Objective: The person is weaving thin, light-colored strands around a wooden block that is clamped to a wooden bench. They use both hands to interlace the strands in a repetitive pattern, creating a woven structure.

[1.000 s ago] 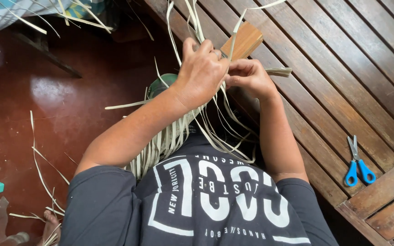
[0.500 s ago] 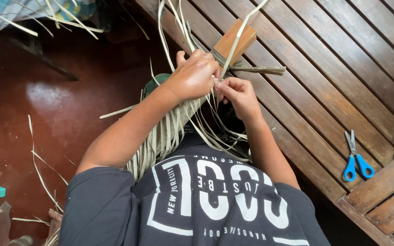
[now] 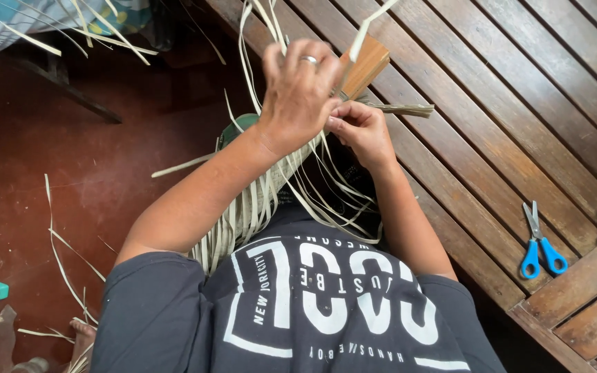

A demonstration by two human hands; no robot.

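Fingers of left hand [image 3: 298, 93] and right hand [image 3: 361, 131] pinched on pale weaving strips [image 3: 257, 200]; scissors [image 3: 540, 242] well apart.

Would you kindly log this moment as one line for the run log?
left hand: gripping pale leaf strips | right hand: pinching a strip | wooden block: behind hands | blue scissors: on slatted bench

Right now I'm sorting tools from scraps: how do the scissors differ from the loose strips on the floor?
The scissors are blue-handled metal, compact, lying on the wooden deck. The strips are pale, long and thin, scattered on the red floor. Neither is touched by a hand.
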